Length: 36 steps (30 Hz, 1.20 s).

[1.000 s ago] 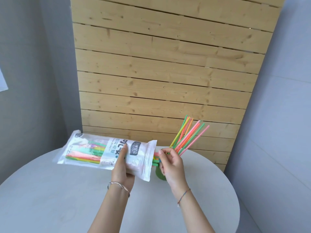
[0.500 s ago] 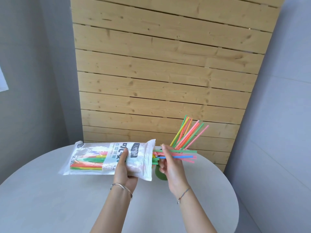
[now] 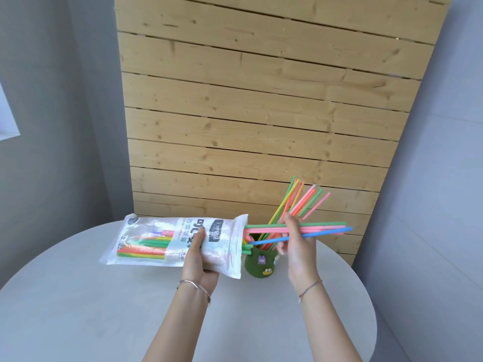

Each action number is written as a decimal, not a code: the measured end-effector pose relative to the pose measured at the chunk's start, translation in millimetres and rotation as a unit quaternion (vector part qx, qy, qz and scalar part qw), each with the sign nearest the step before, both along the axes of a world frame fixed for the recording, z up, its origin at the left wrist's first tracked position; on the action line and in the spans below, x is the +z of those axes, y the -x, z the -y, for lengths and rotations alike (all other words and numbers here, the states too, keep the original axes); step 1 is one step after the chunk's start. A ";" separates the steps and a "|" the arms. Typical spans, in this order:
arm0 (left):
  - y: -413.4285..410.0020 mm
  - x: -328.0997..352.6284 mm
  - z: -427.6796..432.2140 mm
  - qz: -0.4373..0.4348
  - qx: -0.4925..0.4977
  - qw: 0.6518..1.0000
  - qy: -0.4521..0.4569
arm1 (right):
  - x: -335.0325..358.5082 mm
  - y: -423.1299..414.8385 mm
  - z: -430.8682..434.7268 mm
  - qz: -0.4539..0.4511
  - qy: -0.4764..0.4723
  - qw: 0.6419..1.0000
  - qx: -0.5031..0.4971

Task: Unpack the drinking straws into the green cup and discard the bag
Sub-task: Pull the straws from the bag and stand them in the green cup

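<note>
Round grey table (image 3: 104, 309), far edge: right hand (image 3: 296, 241) pinches several straws (image 3: 324, 227) half-drawn from the bag (image 3: 177, 241) gripped by the left hand (image 3: 198, 259) — draw level, then tip into the green cup (image 3: 260, 265).

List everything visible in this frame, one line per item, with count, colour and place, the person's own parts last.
bag: one, white printed plastic, held level above the table, mouth to the right.
straws in bag: several, mixed colours, inside.
pulled straws: a few, green, pink, blue, drawn from the mouth.
green cup: one, with stickers, on the table.
straws in cup: several, mixed colours, leaning right.
table: one, pale grey, round.
wood panel: one, light slats, behind.
left hand: around the bag, bracelet at the wrist.
right hand: gripping the pulled straws.
</note>
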<state>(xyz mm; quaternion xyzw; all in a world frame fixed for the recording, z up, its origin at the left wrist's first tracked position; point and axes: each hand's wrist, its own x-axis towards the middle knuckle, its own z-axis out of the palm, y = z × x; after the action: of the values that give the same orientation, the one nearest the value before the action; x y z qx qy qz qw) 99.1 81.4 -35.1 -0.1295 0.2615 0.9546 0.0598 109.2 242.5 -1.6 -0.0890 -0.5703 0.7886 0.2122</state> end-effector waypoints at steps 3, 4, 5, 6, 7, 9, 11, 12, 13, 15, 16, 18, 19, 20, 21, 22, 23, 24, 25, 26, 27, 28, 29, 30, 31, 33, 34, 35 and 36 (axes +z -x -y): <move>-3.7 -0.7 -10.2 0.011 -0.027 0.999 -0.013 | -4.1 3.3 11.2 0.020 -0.069 0.997 0.037; -3.6 -1.6 -11.0 0.016 -0.032 0.999 -0.019 | -3.9 4.1 11.4 0.024 -0.082 0.996 0.037; -3.2 -1.9 -10.2 0.022 -0.030 0.999 -0.022 | -2.2 4.8 9.5 0.022 -0.081 0.996 0.029; -1.9 -2.1 -8.2 0.028 -0.022 0.999 -0.025 | 0.3 5.8 4.9 0.015 -0.067 0.998 0.015; -0.1 -2.2 -5.2 0.034 -0.013 0.999 -0.024 | 4.1 6.9 -2.0 0.007 -0.048 0.999 -0.007; 3.9 -1.7 2.9 0.041 0.004 0.999 -0.018 | 15.2 10.9 -21.5 -0.004 -0.027 0.998 -0.059; 7.9 -1.6 10.8 0.047 0.022 0.999 -0.016 | 27.7 16.6 -41.6 -0.012 -0.042 0.994 -0.095; 9.3 -1.9 13.7 0.049 0.029 0.998 -0.019 | 33.3 20.0 -50.2 -0.015 -0.055 0.993 -0.106; 10.2 -1.9 15.8 0.049 0.033 0.998 -0.023 | 38.3 24.1 -56.9 -0.017 -0.072 0.991 -0.113; 11.4 -2.0 17.7 0.047 0.036 0.998 -0.029 | 45.8 33.3 -67.0 -0.012 -0.120 0.984 -0.132; 11.8 -1.8 17.6 0.046 0.037 0.998 -0.031 | 48.0 38.3 -70.1 -0.007 -0.151 0.979 -0.139; 11.8 -1.6 16.1 0.046 0.034 0.998 -0.031 | 49.9 48.0 -72.3 -0.002 -0.212 0.967 -0.141; 11.7 -1.3 15.1 0.047 0.032 0.998 -0.030 | 49.5 52.5 -71.4 -0.002 -0.241 0.960 -0.139; 11.1 -0.8 13.9 0.047 0.031 0.998 -0.031 | 48.2 56.4 -69.4 0.000 -0.269 0.953 -0.137; 10.6 -0.3 13.0 0.047 0.030 0.998 -0.031 | 46.5 59.8 -66.2 0.005 -0.296 0.946 -0.132; 10.4 0.1 12.4 0.046 0.030 0.998 -0.032 | 44.3 62.4 -62.7 0.015 -0.321 0.939 -0.124; 10.2 0.5 12.0 0.045 0.029 0.998 -0.032 | 41.4 65.0 -59.3 0.033 -0.346 0.931 -0.108; 9.9 1.1 11.7 0.043 0.029 0.998 -0.031 | 38.1 67.1 -56.1 0.060 -0.373 0.922 -0.082; 9.7 1.4 11.4 0.041 0.029 0.998 -0.030 | 34.2 68.9 -52.6 0.090 -0.400 0.911 -0.048; 9.8 1.6 11.4 0.040 0.029 0.998 -0.028 | 30.4 69.9 -49.7 0.117 -0.422 0.899 -0.010; 10.0 1.4 11.6 0.038 0.028 0.999 -0.024 | 26.6 70.9 -47.5 0.135 -0.431 0.892 0.025; 10.2 1.1 11.9 0.037 0.027 0.999 -0.021 | 23.7 71.5 -45.9 0.141 -0.429 0.891 0.048; 10.7 0.8 12.4 0.036 0.026 0.999 -0.018 | 22.3 72.3 -44.7 0.137 -0.421 0.895 0.054; 11.1 0.3 12.7 0.036 0.025 0.999 -0.016 | 22.0 73.0 -44.1 0.128 -0.411 0.902 0.043; 11.5 0.0 13.0 0.037 0.024 0.999 -0.016 | 22.6 74.3 -44.0 0.117 -0.401 0.908 0.020; 11.9 0.2 12.4 0.040 0.023 0.999 -0.016 | 24.2 76.3 -44.2 0.105 -0.396 0.912 -0.017; 12.0 0.4 11.9 0.041 0.023 0.999 -0.015 | 24.3 76.9 -44.4 0.104 -0.405 0.908 -0.021; 12.1 0.5 11.4 0.042 0.022 0.999 -0.014 | 23.5 77.7 -44.3 0.108 -0.418 0.902 -0.016; 12.1 0.4 10.8 0.042 0.021 0.999 -0.014 | 22.5 77.6 -43.9 0.115 -0.431 0.895 -0.008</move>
<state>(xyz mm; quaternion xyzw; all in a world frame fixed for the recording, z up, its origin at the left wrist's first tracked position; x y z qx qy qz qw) 87.0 70.6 -34.7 -0.1738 0.2425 0.9530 0.0529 31.6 286.4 20.9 -0.0835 -0.8739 0.4481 0.1688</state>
